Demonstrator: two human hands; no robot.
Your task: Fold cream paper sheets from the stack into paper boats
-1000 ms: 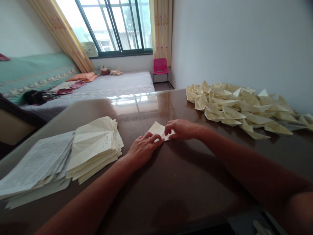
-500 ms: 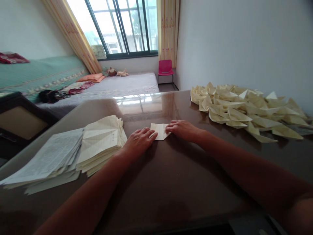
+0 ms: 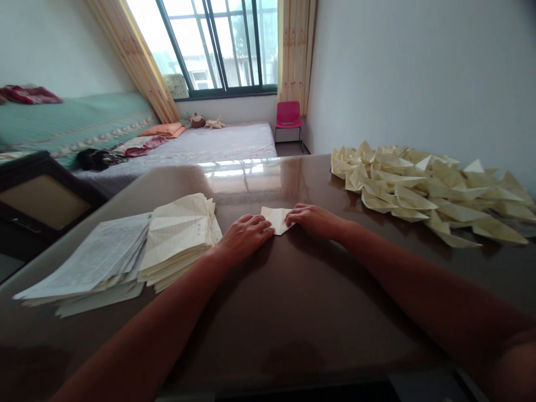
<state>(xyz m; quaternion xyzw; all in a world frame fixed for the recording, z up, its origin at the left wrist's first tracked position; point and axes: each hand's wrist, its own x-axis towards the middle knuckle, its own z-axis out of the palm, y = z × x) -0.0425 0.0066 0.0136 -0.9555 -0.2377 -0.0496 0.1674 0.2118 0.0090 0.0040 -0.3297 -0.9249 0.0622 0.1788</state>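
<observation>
A small folded cream paper [image 3: 276, 218] lies flat on the dark glossy table [image 3: 293, 301]. My left hand [image 3: 245, 234] rests palm down just left of it, fingers stretched out and touching its near left edge. My right hand [image 3: 314, 219] presses on the paper's right side with its fingers curled over the edge. Both forearms reach in from the bottom of the view.
A stack of creased cream sheets [image 3: 182, 237] and printed pages [image 3: 90, 268] lies at the left. A heap of folded paper shapes [image 3: 422, 187] covers the right back of the table. Behind are a bed [image 3: 201, 146], a pink chair [image 3: 288, 114] and a window.
Both hands have flattened the paper onto the table and stayed on it. The camera has turned slightly, shifting the scene to the right.
</observation>
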